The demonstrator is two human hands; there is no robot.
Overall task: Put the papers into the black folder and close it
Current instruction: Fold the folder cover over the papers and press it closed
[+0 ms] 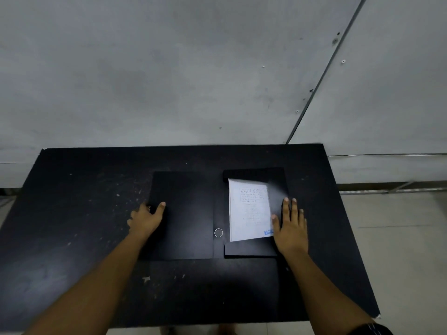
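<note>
The black folder (pixel 186 213) lies open on the black table, its cover spread to the left. The white printed papers (pixel 249 211) rest in its right half, between a top flap (pixel 251 174) and a bottom flap (pixel 250 251). A side flap is folded over the papers' right edge. My right hand (pixel 291 228) lies flat on that side flap, fingers spread, pressing it down. My left hand (pixel 146 220) grips the outer left edge of the cover, thumb on top and fingers curled under the edge. A small metal ring (pixel 218 232) shows on the spine.
The black table (pixel 72 213) is speckled with pale marks and ends near my body. A grey wall (pixel 193 68) rises right behind its far edge. Tiled floor (pixel 399 238) shows to the right.
</note>
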